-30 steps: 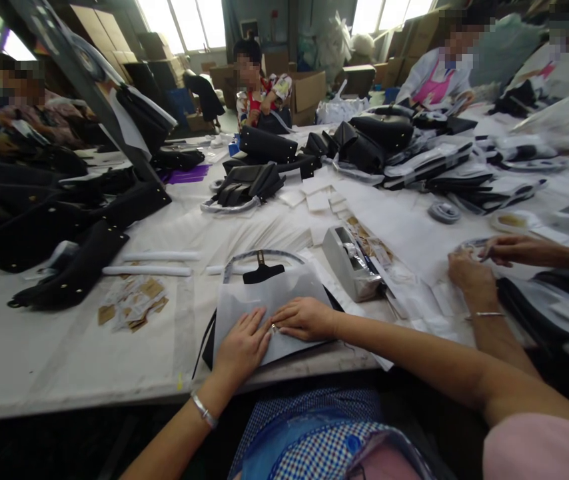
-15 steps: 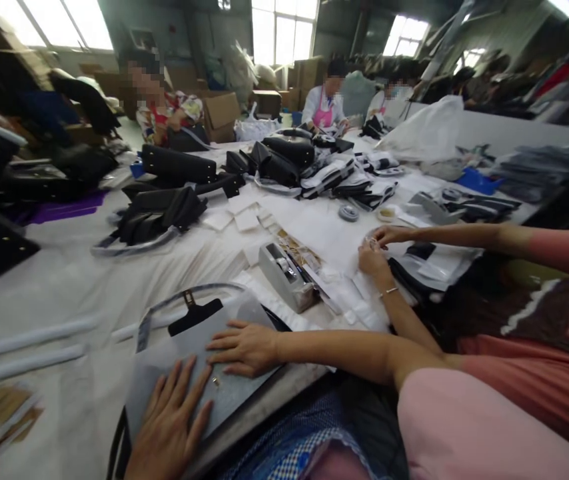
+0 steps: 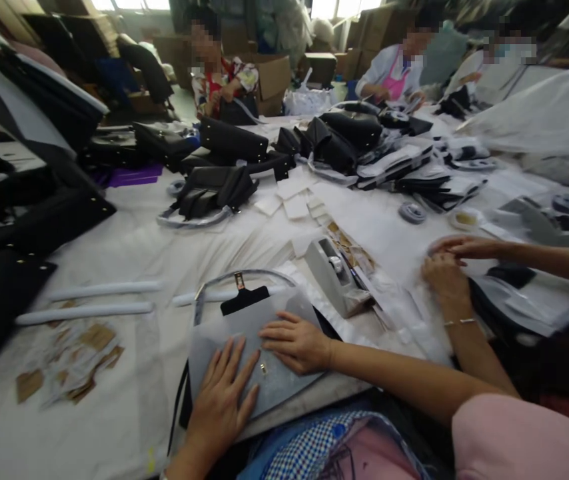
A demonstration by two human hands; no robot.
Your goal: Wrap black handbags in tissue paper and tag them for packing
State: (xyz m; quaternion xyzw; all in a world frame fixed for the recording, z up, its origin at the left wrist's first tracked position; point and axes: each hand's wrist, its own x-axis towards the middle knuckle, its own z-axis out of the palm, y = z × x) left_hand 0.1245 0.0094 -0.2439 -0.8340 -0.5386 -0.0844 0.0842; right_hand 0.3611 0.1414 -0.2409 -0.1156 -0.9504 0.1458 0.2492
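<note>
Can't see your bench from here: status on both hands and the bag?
Left hand and right hand open, resting on translucent sheet over black bag. Metal piece between them. Tape dispenser beside bag, touching neither hand.

The person wears a pink short-sleeved top with dark lines printed on the front, and a blue-and-white checked apron with a round blue button. A sliver of pale band circles the left wrist.
</note>
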